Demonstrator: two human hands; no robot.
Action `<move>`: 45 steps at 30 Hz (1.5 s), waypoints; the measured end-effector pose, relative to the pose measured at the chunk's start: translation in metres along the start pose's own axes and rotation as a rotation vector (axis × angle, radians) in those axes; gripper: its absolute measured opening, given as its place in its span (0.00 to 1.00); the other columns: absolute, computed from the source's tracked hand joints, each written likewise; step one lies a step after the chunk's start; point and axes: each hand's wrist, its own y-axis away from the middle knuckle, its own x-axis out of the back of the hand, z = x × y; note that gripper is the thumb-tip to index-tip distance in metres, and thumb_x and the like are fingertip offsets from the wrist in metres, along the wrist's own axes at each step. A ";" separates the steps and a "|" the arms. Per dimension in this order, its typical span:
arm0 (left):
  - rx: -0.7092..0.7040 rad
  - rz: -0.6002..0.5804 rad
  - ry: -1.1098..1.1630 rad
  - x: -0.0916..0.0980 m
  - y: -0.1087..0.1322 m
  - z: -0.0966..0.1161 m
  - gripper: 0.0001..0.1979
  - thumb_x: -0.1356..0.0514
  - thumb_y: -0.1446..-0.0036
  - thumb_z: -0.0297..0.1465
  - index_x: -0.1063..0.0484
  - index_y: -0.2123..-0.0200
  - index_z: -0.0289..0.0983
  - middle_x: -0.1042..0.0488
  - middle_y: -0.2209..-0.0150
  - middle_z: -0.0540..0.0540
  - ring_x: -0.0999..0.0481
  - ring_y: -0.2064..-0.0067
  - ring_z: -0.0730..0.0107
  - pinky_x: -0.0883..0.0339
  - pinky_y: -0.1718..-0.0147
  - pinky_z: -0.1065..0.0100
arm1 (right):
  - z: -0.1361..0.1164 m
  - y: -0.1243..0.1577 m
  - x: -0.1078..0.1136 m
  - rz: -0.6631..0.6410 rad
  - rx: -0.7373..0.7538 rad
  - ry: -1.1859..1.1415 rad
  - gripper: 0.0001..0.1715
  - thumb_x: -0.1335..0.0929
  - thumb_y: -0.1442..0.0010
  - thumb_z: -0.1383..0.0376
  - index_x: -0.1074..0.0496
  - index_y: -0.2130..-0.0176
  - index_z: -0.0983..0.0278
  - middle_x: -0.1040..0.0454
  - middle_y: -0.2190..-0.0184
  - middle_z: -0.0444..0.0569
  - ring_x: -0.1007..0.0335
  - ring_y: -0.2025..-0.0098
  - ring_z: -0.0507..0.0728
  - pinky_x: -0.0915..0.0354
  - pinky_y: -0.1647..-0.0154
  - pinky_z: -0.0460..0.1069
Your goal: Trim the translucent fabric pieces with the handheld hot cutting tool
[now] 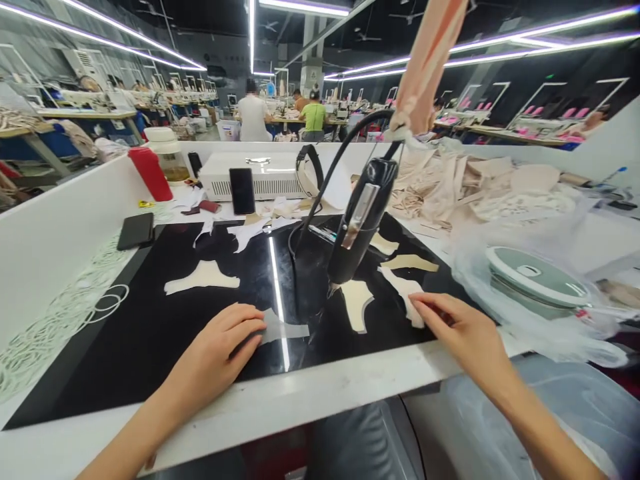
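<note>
My left hand (216, 341) lies palm down on the glossy black board (140, 347), its fingers resting on a translucent grey cut piece (287, 331). The fingers of my right hand (463, 331) are pinched at the lower end of a white cut piece (400, 285), which lies on the board. Between my hands is a cream cut piece (357, 303) with a grey edge. Just above it hangs a black hand-held tool (363, 217) with a metal lever and a pointed tip. Another cream piece (203, 277) lies farther left, and a tan curved piece (411, 263) lies behind the white one.
Pale elastic loops (55, 327) line the left side. A phone (242, 190) leans on a white vented box (273, 177). Beige fabric (470, 180) is heaped at the back right, near a green oval lidded container (540, 277) in plastic. A pink cloth strip (430, 60) suspends the tool.
</note>
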 end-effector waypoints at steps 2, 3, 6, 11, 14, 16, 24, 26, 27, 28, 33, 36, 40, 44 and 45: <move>0.007 0.004 -0.011 0.000 0.000 -0.001 0.10 0.44 0.32 0.33 0.25 0.51 0.42 0.25 0.47 0.47 0.27 0.43 0.62 0.33 0.39 0.55 | 0.018 -0.004 0.011 -0.008 -0.033 0.010 0.20 0.34 0.38 0.48 0.21 0.60 0.56 0.20 0.61 0.47 0.27 0.64 0.58 0.34 0.63 0.53; 0.012 0.002 -0.018 -0.001 0.000 -0.002 0.11 0.44 0.32 0.33 0.25 0.51 0.42 0.25 0.47 0.47 0.27 0.43 0.61 0.33 0.40 0.55 | 0.024 -0.006 0.014 -0.031 -0.034 0.000 0.21 0.34 0.39 0.46 0.21 0.60 0.57 0.20 0.61 0.48 0.27 0.64 0.59 0.34 0.64 0.53; 0.018 -0.005 -0.041 -0.001 0.000 -0.003 0.11 0.45 0.32 0.35 0.25 0.51 0.43 0.25 0.47 0.47 0.27 0.43 0.61 0.32 0.40 0.55 | 0.033 -0.009 0.014 -0.112 -0.021 -0.045 0.25 0.33 0.42 0.42 0.21 0.59 0.57 0.21 0.63 0.49 0.28 0.66 0.58 0.34 0.68 0.52; 0.020 0.000 -0.064 0.000 0.001 -0.004 0.11 0.45 0.32 0.36 0.24 0.52 0.43 0.25 0.47 0.47 0.26 0.44 0.61 0.31 0.41 0.56 | 0.035 -0.010 0.003 -0.142 -0.007 -0.065 0.25 0.32 0.41 0.42 0.21 0.62 0.58 0.21 0.63 0.49 0.27 0.63 0.59 0.35 0.64 0.53; 0.027 -0.001 -0.065 0.001 0.002 -0.004 0.12 0.45 0.32 0.36 0.24 0.52 0.43 0.25 0.47 0.47 0.26 0.44 0.61 0.30 0.42 0.58 | 0.033 -0.009 0.001 -0.135 -0.010 -0.078 0.22 0.34 0.38 0.44 0.21 0.64 0.57 0.21 0.62 0.48 0.27 0.59 0.60 0.35 0.57 0.54; 0.029 -0.006 -0.063 0.000 0.002 -0.004 0.12 0.45 0.32 0.36 0.24 0.52 0.43 0.25 0.46 0.47 0.27 0.43 0.61 0.30 0.41 0.58 | 0.032 -0.009 0.002 -0.127 -0.022 -0.085 0.22 0.35 0.38 0.45 0.22 0.65 0.57 0.21 0.61 0.48 0.26 0.59 0.60 0.35 0.56 0.54; 0.009 0.004 -0.063 0.000 0.003 -0.004 0.11 0.45 0.32 0.35 0.24 0.52 0.42 0.25 0.46 0.47 0.27 0.43 0.61 0.30 0.42 0.58 | 0.027 -0.009 0.011 -0.107 -0.040 -0.097 0.25 0.33 0.41 0.42 0.22 0.63 0.58 0.21 0.64 0.48 0.28 0.67 0.57 0.35 0.66 0.52; 0.012 0.006 -0.064 0.000 0.003 -0.004 0.11 0.45 0.32 0.35 0.24 0.52 0.42 0.25 0.47 0.46 0.27 0.44 0.61 0.30 0.43 0.58 | 0.028 -0.008 0.011 -0.125 -0.034 -0.097 0.25 0.31 0.44 0.42 0.21 0.62 0.58 0.21 0.64 0.47 0.30 0.69 0.56 0.37 0.70 0.51; 0.013 0.005 -0.066 0.000 0.003 -0.004 0.11 0.45 0.32 0.35 0.24 0.52 0.42 0.25 0.47 0.46 0.27 0.44 0.60 0.30 0.43 0.58 | 0.028 -0.007 0.011 -0.134 -0.031 -0.096 0.24 0.29 0.45 0.42 0.21 0.63 0.58 0.21 0.64 0.47 0.31 0.70 0.55 0.38 0.71 0.50; 0.013 0.003 -0.067 0.000 0.003 -0.004 0.11 0.45 0.32 0.35 0.24 0.53 0.42 0.25 0.46 0.46 0.27 0.44 0.60 0.30 0.43 0.58 | 0.028 -0.007 0.010 -0.141 -0.028 -0.097 0.23 0.29 0.45 0.42 0.21 0.64 0.58 0.21 0.64 0.47 0.31 0.70 0.55 0.38 0.71 0.50; 0.011 -0.002 -0.069 -0.001 0.004 -0.006 0.12 0.45 0.32 0.35 0.24 0.53 0.42 0.25 0.46 0.46 0.27 0.44 0.60 0.30 0.43 0.58 | 0.028 -0.006 0.008 -0.135 -0.025 -0.135 0.23 0.33 0.41 0.42 0.22 0.67 0.58 0.21 0.64 0.48 0.27 0.61 0.60 0.34 0.59 0.54; 0.013 0.003 -0.069 -0.001 0.003 -0.006 0.12 0.45 0.32 0.36 0.23 0.53 0.43 0.25 0.47 0.46 0.26 0.44 0.60 0.29 0.43 0.58 | 0.027 -0.006 0.010 -0.117 -0.054 -0.173 0.23 0.32 0.42 0.42 0.22 0.67 0.58 0.21 0.63 0.49 0.27 0.59 0.61 0.34 0.55 0.55; 0.013 0.012 -0.068 0.000 0.001 -0.003 0.13 0.46 0.31 0.36 0.23 0.54 0.42 0.24 0.47 0.46 0.25 0.45 0.61 0.29 0.44 0.59 | 0.027 -0.007 0.014 -0.086 -0.136 -0.247 0.21 0.29 0.46 0.44 0.20 0.68 0.57 0.20 0.63 0.48 0.26 0.60 0.62 0.34 0.56 0.55; 0.017 0.013 -0.068 0.001 0.001 -0.001 0.13 0.46 0.31 0.36 0.22 0.54 0.42 0.24 0.47 0.46 0.24 0.46 0.61 0.28 0.44 0.59 | 0.030 -0.014 0.015 0.020 -0.258 -0.373 0.20 0.27 0.47 0.46 0.20 0.67 0.59 0.23 0.71 0.46 0.31 0.70 0.56 0.34 0.65 0.52; 0.017 0.016 -0.068 0.002 0.000 0.000 0.13 0.46 0.31 0.37 0.22 0.54 0.43 0.24 0.47 0.46 0.24 0.46 0.61 0.28 0.44 0.60 | 0.031 -0.017 0.015 0.053 -0.282 -0.418 0.21 0.27 0.47 0.46 0.20 0.66 0.60 0.25 0.73 0.45 0.33 0.73 0.54 0.35 0.69 0.50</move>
